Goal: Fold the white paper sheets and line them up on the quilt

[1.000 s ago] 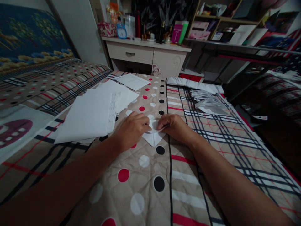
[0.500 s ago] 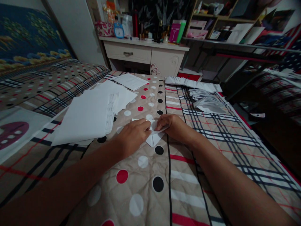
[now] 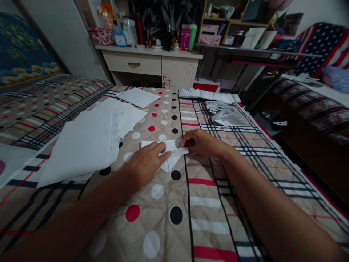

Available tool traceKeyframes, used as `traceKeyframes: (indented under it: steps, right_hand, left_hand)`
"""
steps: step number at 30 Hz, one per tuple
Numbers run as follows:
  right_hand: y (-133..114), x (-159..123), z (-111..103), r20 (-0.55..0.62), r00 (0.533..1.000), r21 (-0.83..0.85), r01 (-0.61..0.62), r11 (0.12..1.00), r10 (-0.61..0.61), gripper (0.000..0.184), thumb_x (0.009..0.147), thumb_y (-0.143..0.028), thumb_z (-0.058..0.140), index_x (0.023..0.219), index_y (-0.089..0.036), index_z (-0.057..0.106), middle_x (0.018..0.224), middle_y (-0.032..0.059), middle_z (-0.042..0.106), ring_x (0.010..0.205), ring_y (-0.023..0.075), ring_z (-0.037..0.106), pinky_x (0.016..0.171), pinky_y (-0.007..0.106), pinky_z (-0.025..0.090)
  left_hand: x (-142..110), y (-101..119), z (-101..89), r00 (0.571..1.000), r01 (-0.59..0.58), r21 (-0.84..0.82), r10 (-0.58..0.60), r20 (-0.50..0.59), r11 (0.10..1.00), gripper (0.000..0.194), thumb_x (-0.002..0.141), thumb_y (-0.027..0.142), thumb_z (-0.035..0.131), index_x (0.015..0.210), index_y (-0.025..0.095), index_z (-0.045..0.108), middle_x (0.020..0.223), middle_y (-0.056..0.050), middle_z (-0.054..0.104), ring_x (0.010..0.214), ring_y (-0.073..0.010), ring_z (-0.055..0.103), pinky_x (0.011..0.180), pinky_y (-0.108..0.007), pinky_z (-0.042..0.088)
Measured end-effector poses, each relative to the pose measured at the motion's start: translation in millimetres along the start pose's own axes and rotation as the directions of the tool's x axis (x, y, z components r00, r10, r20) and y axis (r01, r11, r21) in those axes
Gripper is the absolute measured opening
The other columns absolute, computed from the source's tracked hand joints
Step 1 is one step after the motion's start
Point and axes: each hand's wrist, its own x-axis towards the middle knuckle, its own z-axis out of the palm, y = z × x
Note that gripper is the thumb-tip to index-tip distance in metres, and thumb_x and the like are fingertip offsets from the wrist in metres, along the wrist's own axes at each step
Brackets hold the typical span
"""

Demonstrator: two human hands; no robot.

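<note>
A folded white sheet of paper (image 3: 174, 144) lies on the bedspread between my hands, with a pointed end toward me and a narrow printed strip across it. My left hand (image 3: 145, 160) holds the paper's left side, fingers bent and thumb along the strip. The strip's right end is pinched by my right hand (image 3: 200, 142), whose fingertips are partly hidden. To the left lies a stack of loose white sheets (image 3: 81, 134), some with printing along the edge. Folded paper pieces (image 3: 208, 95) form a row at the far right, with a fanned pile of them (image 3: 225, 112) in front.
The quilted bedspread (image 3: 152, 211) has dots and plaid bands. Another white sheet (image 3: 139, 97) lies beyond the stack. A plastic bag (image 3: 16, 162) is at the left edge. Past the bed stands a white dresser (image 3: 133, 64) with bottles and a blue clock (image 3: 119, 37).
The view has turned a little to the right. My hands have moved slightly apart along the paper, and the printed strip now lies flat across it, with my left thumb stretched out on it.
</note>
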Motion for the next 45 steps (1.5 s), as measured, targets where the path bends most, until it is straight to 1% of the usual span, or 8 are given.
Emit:
traceKeyframes:
  steps: [5, 8, 11, 15, 21, 29, 41, 45]
  right_hand:
    - [1.3, 0.9, -1.9, 0.011, 1.0, 0.014, 0.011, 1.0, -0.011, 0.033, 0.063, 0.003, 0.055, 0.081, -0.017, 0.075, 0.074, -0.0018, 0.071, 0.065, 0.0103, 0.06, 0.06, 0.019, 0.045]
    - [0.9, 0.1, 0.1, 0.001, 1.0, -0.029, 0.031, 0.999, -0.031, 0.028, 0.066, 0.0, 0.055, 0.081, -0.016, 0.073, 0.074, -0.0013, 0.07, 0.066, 0.011, 0.061, 0.062, 0.02, 0.044]
    - [-3.2, -2.7, 6.5, -0.074, 0.996, -0.173, 0.036, 0.984, -0.049, 0.017, 0.071, -0.01, 0.062, 0.083, -0.017, 0.071, 0.075, -0.0002, 0.069, 0.065, 0.012, 0.059, 0.06, 0.022, 0.04]
    - [-13.2, -6.8, 19.3, -0.185, 0.972, -0.472, 0.044, 0.881, -0.147, 0.011, 0.074, -0.024, 0.067, 0.083, -0.019, 0.067, 0.082, 0.0034, 0.068, 0.071, 0.0163, 0.058, 0.061, 0.026, 0.035]
    - [-17.2, -6.8, 26.9, -0.146, 0.955, -0.671, 0.095, 0.735, -0.257, 0.007, 0.081, -0.021, 0.06, 0.084, -0.017, 0.065, 0.087, 0.0066, 0.067, 0.08, 0.0193, 0.057, 0.064, 0.029, 0.033]
    - [-1.9, -8.6, 25.1, -0.096, 0.939, -0.677, 0.183, 0.713, -0.332, 0.01, 0.081, -0.013, 0.059, 0.085, -0.015, 0.068, 0.083, 0.0067, 0.065, 0.077, 0.0172, 0.055, 0.067, 0.027, 0.034]
    - [-2.9, -19.8, 27.7, -0.127, 0.948, -0.715, 0.118, 0.689, -0.294, 0.012, 0.081, -0.012, 0.06, 0.087, -0.016, 0.07, 0.088, 0.0062, 0.064, 0.08, 0.017, 0.056, 0.062, 0.026, 0.032]
    - [-1.5, -22.8, 25.3, -0.135, 0.949, -0.713, 0.108, 0.693, -0.286, 0.02, 0.082, -0.011, 0.057, 0.088, -0.02, 0.073, 0.089, 0.0055, 0.065, 0.084, 0.0179, 0.057, 0.061, 0.027, 0.032]
  left_hand:
    - [2.8, 3.5, -0.7, 0.999, 0.039, -0.022, -0.04, -0.014, 0.999, 0.039, 0.089, 0.009, 0.046, 0.121, 0.024, 0.062, 0.104, -0.008, 0.059, 0.091, -0.0218, 0.055, 0.072, -0.032, 0.046]
    - [5.5, 6.1, 3.3, 0.986, 0.13, -0.124, -0.142, -0.089, 0.984, 0.03, 0.094, 0.019, 0.045, 0.114, 0.024, 0.067, 0.098, -0.006, 0.06, 0.082, -0.0181, 0.056, 0.067, -0.029, 0.045]
    - [8.7, 6.1, 10.7, 0.957, 0.169, -0.262, -0.222, -0.189, 0.95, 0.026, 0.094, 0.022, 0.048, 0.108, 0.023, 0.07, 0.094, -0.005, 0.061, 0.079, -0.0156, 0.058, 0.069, -0.028, 0.046]
    - [10.9, 4.8, 15.9, 0.942, 0.157, -0.311, -0.237, -0.239, 0.937, 0.023, 0.093, 0.022, 0.051, 0.103, 0.022, 0.072, 0.09, -0.004, 0.062, 0.082, -0.0157, 0.06, 0.073, -0.028, 0.047]
    - [9.2, 7.5, 15.4, 0.941, 0.167, -0.271, -0.236, -0.243, 0.948, 0.019, 0.092, 0.021, 0.053, 0.096, 0.021, 0.072, 0.09, -0.003, 0.063, 0.079, -0.0154, 0.059, 0.069, -0.027, 0.046]
    - [10.5, 8.7, 13.9, 0.946, 0.169, -0.233, -0.224, -0.236, 0.958, 0.022, 0.093, 0.021, 0.051, 0.098, 0.023, 0.072, 0.091, -0.004, 0.064, 0.079, -0.0162, 0.059, 0.067, -0.027, 0.044]
    - [5.5, 11.0, 9.0, 0.972, 0.154, -0.127, -0.174, -0.161, 0.98, 0.031, 0.095, 0.024, 0.047, 0.119, 0.032, 0.064, 0.097, -0.003, 0.059, 0.081, -0.0166, 0.055, 0.062, -0.027, 0.04]
    - [3.6, 11.5, 6.7, 0.981, 0.123, -0.119, -0.139, -0.137, 0.985, 0.032, 0.094, 0.027, 0.049, 0.122, 0.034, 0.061, 0.1, -0.003, 0.056, 0.083, -0.0173, 0.054, 0.064, -0.028, 0.041]
